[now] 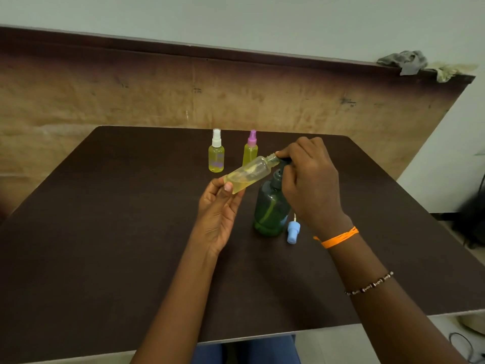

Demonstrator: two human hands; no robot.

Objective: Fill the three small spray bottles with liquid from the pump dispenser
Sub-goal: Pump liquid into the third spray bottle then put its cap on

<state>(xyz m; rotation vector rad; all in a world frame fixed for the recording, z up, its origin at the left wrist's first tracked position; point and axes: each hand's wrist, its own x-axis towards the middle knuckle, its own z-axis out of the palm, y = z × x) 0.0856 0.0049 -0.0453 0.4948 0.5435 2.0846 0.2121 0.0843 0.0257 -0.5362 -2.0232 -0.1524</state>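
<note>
Two capped bottles, white-cap bottle (216, 156) and pink-cap bottle (250, 151), stand filled at the table (105, 232) rear. Left hand (219, 206) grips the open bottle (249, 173) by its base, tilted so its neck meets the spout. Right hand (309, 179) curls over the green pump dispenser (271, 211), pressing its head. Blue cap (293, 231) lies beside.
</note>
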